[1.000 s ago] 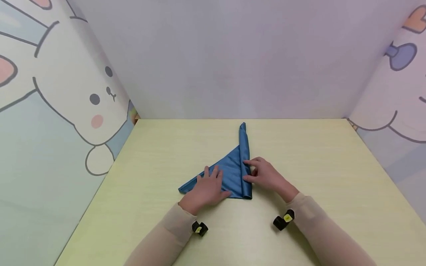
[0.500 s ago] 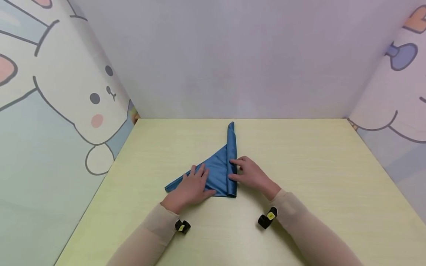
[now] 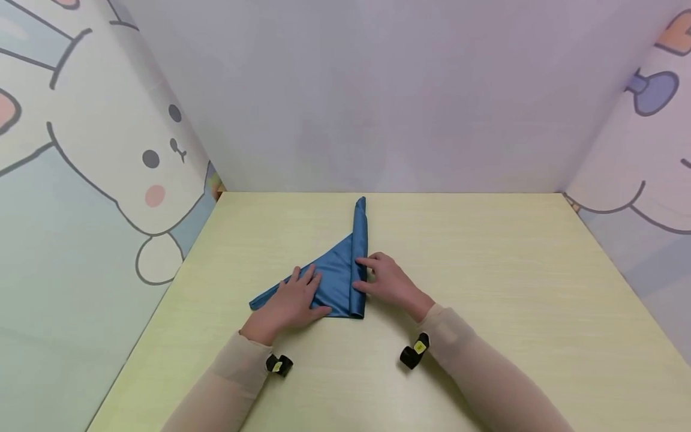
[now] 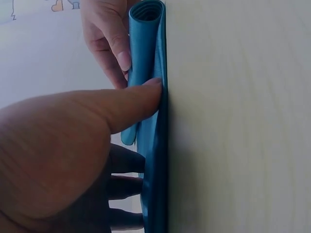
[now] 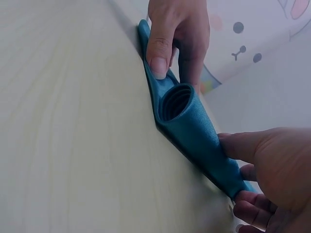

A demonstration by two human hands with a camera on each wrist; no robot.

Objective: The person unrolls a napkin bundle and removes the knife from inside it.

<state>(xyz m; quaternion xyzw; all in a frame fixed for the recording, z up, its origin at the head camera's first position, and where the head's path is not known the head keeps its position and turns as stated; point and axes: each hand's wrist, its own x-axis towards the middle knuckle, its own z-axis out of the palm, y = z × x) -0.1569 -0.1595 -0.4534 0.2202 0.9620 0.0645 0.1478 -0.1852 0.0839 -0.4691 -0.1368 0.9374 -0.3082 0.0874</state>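
A shiny blue cloth (image 3: 333, 279) lies on the table as a folded triangle, its right side wound into a narrow roll (image 3: 358, 258). The roll's layered, spiral end (image 5: 177, 103) faces the right wrist camera. My left hand (image 3: 288, 305) rests on the flat part with spread fingers, its thumb close to the near edge. From the right, my right hand (image 3: 391, 282) holds the roll, with thumb and index finger set apart along it. In the right wrist view that thumb (image 5: 238, 145) lies on the roll's side, while other fingers (image 5: 252, 208) curl low beside its far part.
The pale wooden table (image 3: 486, 258) meets a plain back wall (image 3: 378, 96) close beyond the roll's far tip. Side walls with cartoon drawings (image 3: 156, 162) stand at left and right. Each sleeved wrist carries a small black camera (image 3: 412, 354).
Both hands and the whole cloth have slid left across the table together. The roll keeps about the same thickness, and the hands keep their places on the cloth.
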